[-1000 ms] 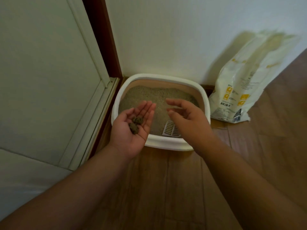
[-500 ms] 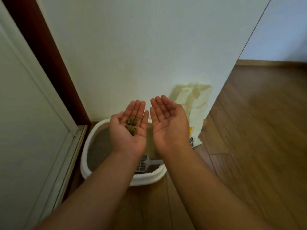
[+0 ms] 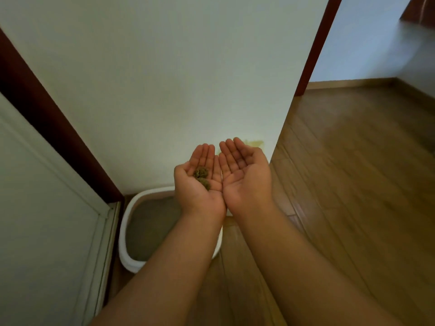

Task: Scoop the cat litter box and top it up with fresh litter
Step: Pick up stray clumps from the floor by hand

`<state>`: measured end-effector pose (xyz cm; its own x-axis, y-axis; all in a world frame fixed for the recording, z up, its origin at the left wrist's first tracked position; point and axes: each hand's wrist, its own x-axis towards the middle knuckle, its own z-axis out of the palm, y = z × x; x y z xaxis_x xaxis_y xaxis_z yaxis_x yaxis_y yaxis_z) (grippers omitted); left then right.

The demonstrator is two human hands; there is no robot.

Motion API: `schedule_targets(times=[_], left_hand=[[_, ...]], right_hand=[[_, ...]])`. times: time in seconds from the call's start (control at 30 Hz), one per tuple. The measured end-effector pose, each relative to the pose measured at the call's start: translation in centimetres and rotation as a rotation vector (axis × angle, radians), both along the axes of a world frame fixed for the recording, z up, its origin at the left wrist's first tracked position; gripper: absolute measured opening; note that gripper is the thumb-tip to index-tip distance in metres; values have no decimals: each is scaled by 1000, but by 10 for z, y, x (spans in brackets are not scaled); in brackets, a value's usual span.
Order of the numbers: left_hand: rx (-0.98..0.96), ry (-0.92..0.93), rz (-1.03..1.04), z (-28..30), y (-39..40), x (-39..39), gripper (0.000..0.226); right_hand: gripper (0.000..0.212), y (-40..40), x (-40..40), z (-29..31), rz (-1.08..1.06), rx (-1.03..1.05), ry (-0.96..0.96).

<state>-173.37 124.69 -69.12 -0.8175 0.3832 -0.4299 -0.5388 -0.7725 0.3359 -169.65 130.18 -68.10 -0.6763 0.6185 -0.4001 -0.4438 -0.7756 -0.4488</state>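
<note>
- My left hand [image 3: 200, 182] is held palm up with the fingers straight, cupping two small dark clumps [image 3: 202, 176] that lie loose in the palm; nothing pinches them.
- My right hand [image 3: 244, 175] is also palm up and flat, its edge touching the left hand, and it carries nothing.
- To do this step well, I judge I should keep the left palm level and slightly hollowed, with the right hand tight against it so a rolling clump gets caught.
- I would carry them slowly to wherever waste goes; no bin shows here.
- The clumps look rough, crumbly and greenish-brown, one just behind the other, so I expect them to shed grains if squeezed.
- The white litter box [image 3: 131, 208] sits on the wooden floor [image 3: 353, 184] against the wall, below and behind my forearms, with grey litter [image 3: 150, 227] showing inside.
</note>
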Motion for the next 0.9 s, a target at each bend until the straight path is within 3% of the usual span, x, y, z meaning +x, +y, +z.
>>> schedule_targets(times=[0.53, 0.7, 0.9], left_hand=[[-71, 26, -54, 502, 25, 61, 45], [-51, 99, -93, 586, 44, 106, 47], [-35, 157, -166, 623, 73, 164, 51]], right_hand=[[37, 27, 66, 492, -54, -13, 31], [43, 48, 112, 574, -109, 28, 79], [48, 78, 172, 610, -162, 61, 141]])
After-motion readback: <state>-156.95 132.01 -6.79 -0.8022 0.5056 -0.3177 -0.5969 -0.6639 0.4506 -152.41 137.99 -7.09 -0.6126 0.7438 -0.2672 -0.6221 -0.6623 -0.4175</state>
